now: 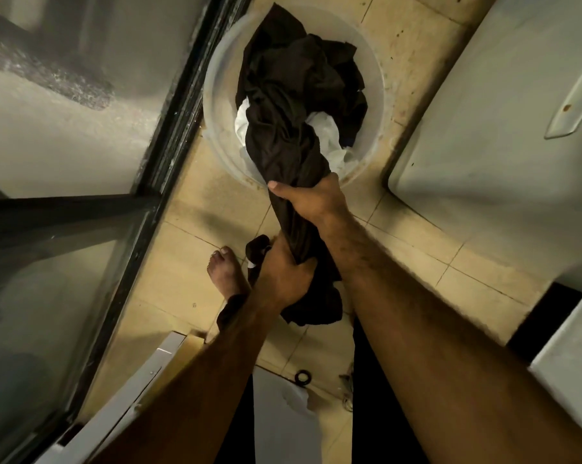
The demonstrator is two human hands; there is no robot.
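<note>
The dark cloth (pixel 282 142) seemingly hides most white laundry (pixel 328 135)

Dark brown cloth (pixel 282 155), white cloth (pixel 326 135), translucent tub (pixel 216 95), beige floor tiles (pixel 416 61).

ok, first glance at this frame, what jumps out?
Dead centre, both hands grip a twisted dark cloth: right hand farther out, left hand closer in. It trails from a translucent round basin on the tiled floor, over white fabric. A bare foot stands left of the hands.

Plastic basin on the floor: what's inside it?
Crumpled dark brown cloth over a white cloth, its twisted end gripped by the left hand and right hand. Anything beneath is covered.
</note>
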